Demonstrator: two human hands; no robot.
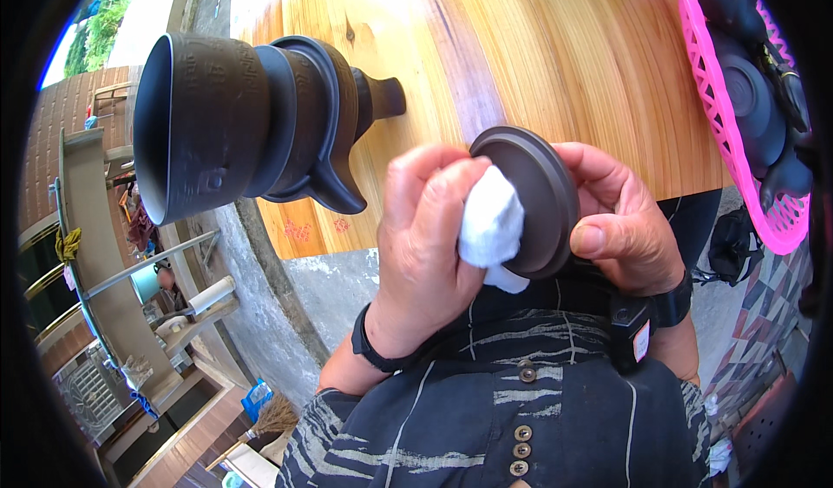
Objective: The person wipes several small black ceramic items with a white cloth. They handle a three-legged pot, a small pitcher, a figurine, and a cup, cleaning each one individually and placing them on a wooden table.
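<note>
My right hand (pixel 625 221) grips a round dark clay lid (pixel 545 195) by its rim, thumb on the near side and fingers behind. The lid is tilted up in front of my body, its flat face turned to the left. A bunched white cloth (pixel 493 221) is pinched in my left hand (pixel 426 228) and pressed against that face. Left of my hands, a stack of dark pottery (pixel 215 123) stands on the wooden table (pixel 586 65). Its wide-mouthed top vessel bears raised markings, and a spouted piece (pixel 335 179) sits lower down.
A pink plastic basket (pixel 716 117) at the right holds several dark clay vessels (pixel 748 97). The table's near edge runs just beyond my body. On the ground lie a black bag (pixel 732 244) at the right and a straw broom (pixel 273 420) at the lower left.
</note>
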